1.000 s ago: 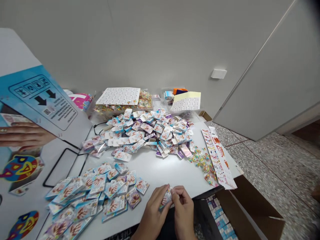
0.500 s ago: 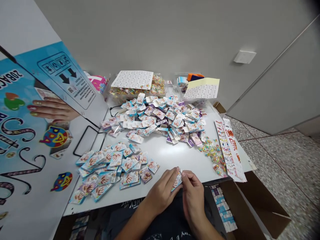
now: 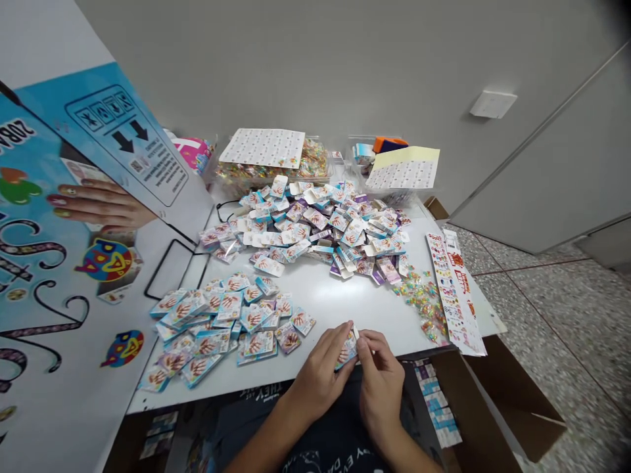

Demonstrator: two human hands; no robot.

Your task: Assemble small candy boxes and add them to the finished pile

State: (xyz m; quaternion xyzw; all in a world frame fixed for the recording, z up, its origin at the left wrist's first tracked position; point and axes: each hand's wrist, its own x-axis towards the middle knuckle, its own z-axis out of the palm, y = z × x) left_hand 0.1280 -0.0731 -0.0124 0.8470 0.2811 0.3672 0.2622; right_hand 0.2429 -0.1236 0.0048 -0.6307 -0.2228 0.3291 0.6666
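My left hand [image 3: 319, 369] grips a small printed cardboard box [image 3: 347, 351], blue and white with a picture of a hand on it, at the table's front edge. At the box's right end, my right hand [image 3: 381, 382] has its thumb and curled fingers closed on the white flap. To the left lies a pile of similar shut boxes [image 3: 231, 307]. Farther back spreads a larger heap of boxes [image 3: 315, 223], several with open flaps. Small colourful wrapped pieces [image 3: 422, 303] are scattered to the right of my hands.
Sticker strips [image 3: 449, 289] lie along the right edge of the white table [image 3: 340, 299]. Two clear bins stand behind, topped by a printed sheet [image 3: 263, 147] and a yellow-edged sheet [image 3: 407, 167]. A cardboard carton [image 3: 473, 407] with boxes sits low right; a big printed display carton [image 3: 98, 263] stands left.
The box's end flap now stands up more clearly beside my right thumb. Both hands stay nearly in place, and the camera view has shifted slightly.
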